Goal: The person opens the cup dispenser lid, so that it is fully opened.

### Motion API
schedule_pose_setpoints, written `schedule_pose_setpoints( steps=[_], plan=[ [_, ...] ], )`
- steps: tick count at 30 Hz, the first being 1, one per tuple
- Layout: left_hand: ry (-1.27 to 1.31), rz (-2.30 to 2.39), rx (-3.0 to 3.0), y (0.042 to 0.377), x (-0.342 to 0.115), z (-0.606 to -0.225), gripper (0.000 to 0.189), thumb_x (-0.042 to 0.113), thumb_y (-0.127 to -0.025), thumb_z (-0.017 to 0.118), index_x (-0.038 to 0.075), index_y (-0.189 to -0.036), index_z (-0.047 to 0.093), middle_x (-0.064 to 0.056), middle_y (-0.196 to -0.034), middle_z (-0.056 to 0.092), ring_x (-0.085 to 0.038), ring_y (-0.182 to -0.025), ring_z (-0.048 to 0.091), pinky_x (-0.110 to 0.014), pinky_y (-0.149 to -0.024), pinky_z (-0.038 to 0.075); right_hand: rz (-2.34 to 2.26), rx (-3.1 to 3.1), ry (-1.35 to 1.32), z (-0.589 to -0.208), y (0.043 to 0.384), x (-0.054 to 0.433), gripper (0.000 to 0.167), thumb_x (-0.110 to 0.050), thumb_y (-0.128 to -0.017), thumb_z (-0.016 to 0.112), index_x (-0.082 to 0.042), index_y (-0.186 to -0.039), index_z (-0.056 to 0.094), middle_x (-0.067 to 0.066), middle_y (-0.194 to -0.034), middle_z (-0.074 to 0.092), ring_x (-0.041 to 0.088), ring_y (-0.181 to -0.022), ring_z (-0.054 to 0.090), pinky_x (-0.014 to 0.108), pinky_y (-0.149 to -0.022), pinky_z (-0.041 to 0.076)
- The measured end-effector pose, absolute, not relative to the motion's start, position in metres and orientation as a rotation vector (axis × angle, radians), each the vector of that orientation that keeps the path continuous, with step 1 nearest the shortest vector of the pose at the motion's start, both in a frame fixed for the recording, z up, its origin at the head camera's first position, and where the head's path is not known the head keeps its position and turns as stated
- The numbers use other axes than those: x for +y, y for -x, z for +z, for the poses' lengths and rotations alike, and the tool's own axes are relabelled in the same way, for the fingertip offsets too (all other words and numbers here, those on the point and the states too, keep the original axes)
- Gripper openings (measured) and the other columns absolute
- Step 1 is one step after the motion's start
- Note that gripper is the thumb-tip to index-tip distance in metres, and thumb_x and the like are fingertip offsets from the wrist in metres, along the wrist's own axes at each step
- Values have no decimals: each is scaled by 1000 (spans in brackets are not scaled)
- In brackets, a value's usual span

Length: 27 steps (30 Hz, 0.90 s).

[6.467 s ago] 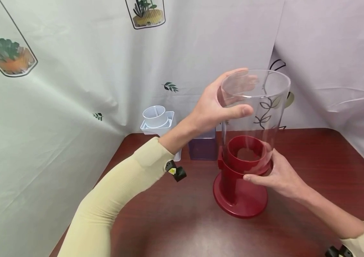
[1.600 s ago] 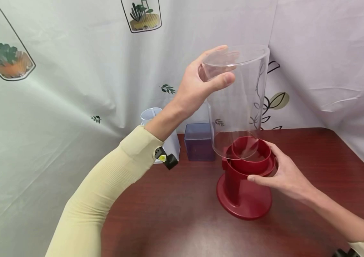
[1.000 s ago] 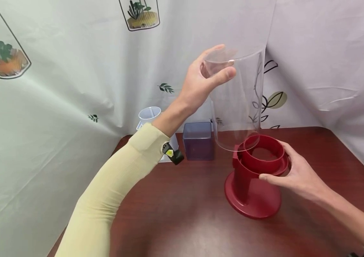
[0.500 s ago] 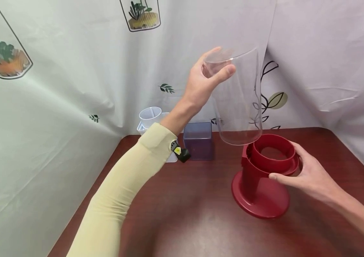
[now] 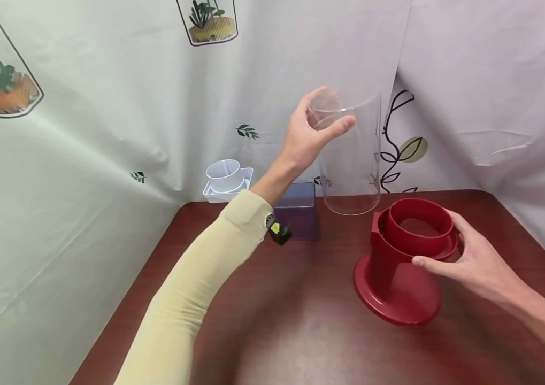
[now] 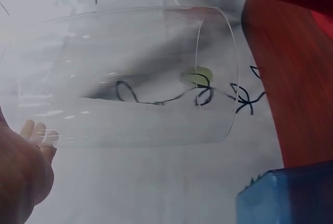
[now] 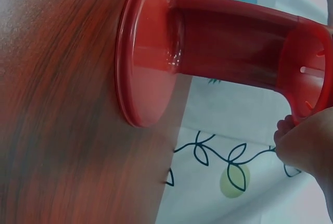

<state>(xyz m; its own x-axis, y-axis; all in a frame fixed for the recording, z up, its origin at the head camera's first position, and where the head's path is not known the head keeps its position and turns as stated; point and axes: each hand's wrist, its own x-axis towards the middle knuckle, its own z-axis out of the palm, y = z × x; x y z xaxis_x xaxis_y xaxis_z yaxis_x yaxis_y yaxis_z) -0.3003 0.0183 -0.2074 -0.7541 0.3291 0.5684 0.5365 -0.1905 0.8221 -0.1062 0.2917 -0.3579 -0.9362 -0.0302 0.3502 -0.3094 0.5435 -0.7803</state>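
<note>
Near its upper rim, my left hand [image 5: 303, 136] grips a tall clear plastic cylinder [image 5: 349, 166]. The cylinder is upright in the air, left of a red stand and apart from it. In the left wrist view the cylinder [image 6: 145, 78] stretches away from the fingers, its far end off the table. My right hand [image 5: 481, 262] holds the stand's upper ring, thumb in front and fingers behind. The red stand [image 5: 392, 294] has a round base, a curved upright and a ring-shaped top. In the right wrist view its base [image 7: 151, 62] is on the table.
A translucent blue square box [image 5: 296, 214] stands at the back of the dark red table [image 5: 311, 331], partly behind the left forearm. Beside it is a white part with a round neck [image 5: 226, 179]. Printed cloth [image 5: 132, 96] hangs behind and at the left.
Earlier the cylinder was over the red stand's ring; my left hand has moved it off to the left, lately lower. My right hand and the stand have shifted right.
</note>
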Motion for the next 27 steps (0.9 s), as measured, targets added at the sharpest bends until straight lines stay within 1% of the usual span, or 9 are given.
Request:
schedule_pose_setpoints(
  steps=[4,8,15,16,18,20,23,25,27],
  plan=[
    [984,-2003,-1980,304,20,-220,86,15,-86,88,10,-158,42,8,-138,64,-12,-122,66,-25,-101,54,1355,-2471,-265,-360,108,297,87,-6,-83,90,-18,-155,42,-8,-134,56,3,-104,61,12,-78,54],
    [983,-1939,-2025,307,24,-236,90,18,-85,90,7,-159,40,7,-142,64,-8,-122,63,-25,-104,52,1339,-2469,-249,-360,110,300,86,-7,-84,90,-17,-154,43,-8,-133,56,2,-105,60,10,-79,52],
    [988,-1889,-2062,311,33,-263,94,20,-84,91,5,-159,36,-2,-152,58,-4,-130,57,-20,-109,45,1275,-2500,-200,-357,111,308,82,-13,-85,91,-18,-154,47,-9,-130,59,3,-104,58,10,-79,48],
    [979,-1872,-2078,312,34,-266,95,22,-84,91,5,-160,36,-2,-153,57,-4,-132,56,-20,-110,44,1265,-2507,-198,-357,111,309,82,-14,-85,91,-18,-154,47,-10,-130,59,3,-104,58,10,-79,48],
    [961,-1829,-2109,312,37,-273,96,25,-84,92,6,-160,36,-1,-153,57,-8,-132,55,-23,-110,45,1240,-2518,-180,-355,112,312,83,-17,-85,91,-18,-155,47,-13,-128,59,2,-104,56,11,-79,46],
    [931,-1788,-2154,312,39,-279,97,30,-83,92,8,-159,37,2,-152,57,-11,-132,55,-25,-109,46,1222,-2528,-168,-355,112,314,83,-19,-85,91,-18,-155,47,-14,-127,59,2,-104,55,11,-78,45],
    [898,-1737,-2203,312,43,-289,98,35,-82,93,11,-159,38,5,-150,58,-12,-132,53,-24,-109,45,1232,-2529,-151,-355,114,316,83,-19,-85,91,-19,-156,47,-13,-128,58,2,-104,56,11,-79,46],
    [881,-1730,-2227,312,45,-297,98,36,-81,94,11,-159,38,7,-149,57,-6,-133,51,-19,-110,42,1238,-2530,-148,-355,115,317,84,-19,-86,91,-19,-156,45,-10,-130,56,3,-105,55,11,-77,48],
    [876,-1733,-2238,312,47,-303,99,36,-81,94,10,-159,38,6,-150,57,-2,-136,49,-17,-113,38,1236,-2532,-138,-355,117,318,85,-20,-86,91,-19,-157,43,-8,-132,54,3,-106,54,11,-76,49]
  ],
)
